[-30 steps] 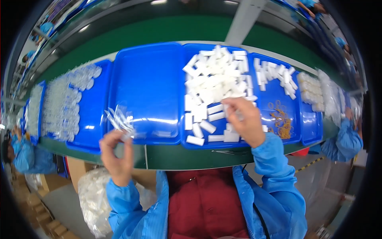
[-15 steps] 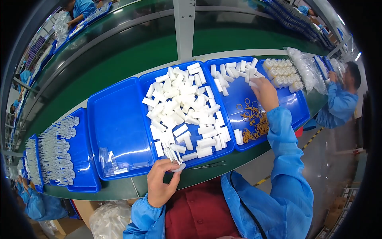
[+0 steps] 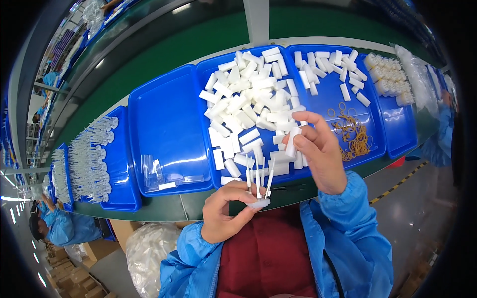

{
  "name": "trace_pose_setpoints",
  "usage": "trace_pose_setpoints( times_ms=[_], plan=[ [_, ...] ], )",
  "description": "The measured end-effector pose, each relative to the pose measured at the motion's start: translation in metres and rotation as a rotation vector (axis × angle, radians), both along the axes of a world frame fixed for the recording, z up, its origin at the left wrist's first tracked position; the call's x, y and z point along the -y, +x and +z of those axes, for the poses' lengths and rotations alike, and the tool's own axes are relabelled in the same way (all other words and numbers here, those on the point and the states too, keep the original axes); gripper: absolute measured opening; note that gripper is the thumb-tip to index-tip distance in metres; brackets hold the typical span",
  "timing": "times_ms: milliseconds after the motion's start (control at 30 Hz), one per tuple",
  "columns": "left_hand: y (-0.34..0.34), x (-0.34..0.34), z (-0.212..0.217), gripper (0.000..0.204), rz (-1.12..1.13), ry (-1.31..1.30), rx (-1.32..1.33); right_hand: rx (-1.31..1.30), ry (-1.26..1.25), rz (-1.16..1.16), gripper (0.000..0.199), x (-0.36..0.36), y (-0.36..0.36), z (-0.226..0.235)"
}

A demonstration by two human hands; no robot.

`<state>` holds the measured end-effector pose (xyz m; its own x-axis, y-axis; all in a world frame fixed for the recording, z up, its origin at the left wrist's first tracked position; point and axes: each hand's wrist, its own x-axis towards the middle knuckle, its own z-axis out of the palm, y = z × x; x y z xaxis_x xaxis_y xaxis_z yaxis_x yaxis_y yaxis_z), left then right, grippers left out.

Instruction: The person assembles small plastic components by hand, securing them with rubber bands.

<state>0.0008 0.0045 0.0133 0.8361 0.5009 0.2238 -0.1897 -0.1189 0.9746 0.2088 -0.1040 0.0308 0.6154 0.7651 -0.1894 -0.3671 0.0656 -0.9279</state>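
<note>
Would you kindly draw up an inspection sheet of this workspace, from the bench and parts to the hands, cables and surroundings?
Surface: green bench carrying a row of blue trays.
Parts: white stemmed piece and white cylinder in hand; white pieces heaped in a middle tray.
Clutter: clear plastic pieces in the tray left of these; tangled amber rings in the tray to their right.
Hands: left hand pinches the stemmed piece by its wide end; right hand grips the cylinder.
Cables: black cord down the jacket; purpose unclear.
Surroundings: co-worker at left; filled plastic bag below the bench.
</note>
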Motion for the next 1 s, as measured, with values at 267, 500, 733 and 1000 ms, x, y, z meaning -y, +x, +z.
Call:
trace_pose_setpoints(
  times_ms=[267, 500, 733, 1000],
  plan=[
    [-0.011, 0.001, -0.003, 0.029, 0.001, -0.090, 0.005, -0.283, 0.034, 0.091, 0.026, -0.007, -0.026, -0.014],
    [-0.019, -0.003, -0.008, 0.026, 0.038, 0.002, -0.001, -0.008, 0.007, 0.165, 0.014, -0.005, -0.036, -0.020],
    [-0.005, -0.003, -0.006, 0.025, 0.158, 0.379, 0.014, 0.176, 0.091, 0.073, 0.012, 0.012, -0.047, -0.025],
    [-0.006, -0.002, -0.009, 0.038, 0.147, 0.515, -0.017, 0.212, -0.053, 0.229, 0.013, 0.014, -0.038, -0.016]
  ],
)
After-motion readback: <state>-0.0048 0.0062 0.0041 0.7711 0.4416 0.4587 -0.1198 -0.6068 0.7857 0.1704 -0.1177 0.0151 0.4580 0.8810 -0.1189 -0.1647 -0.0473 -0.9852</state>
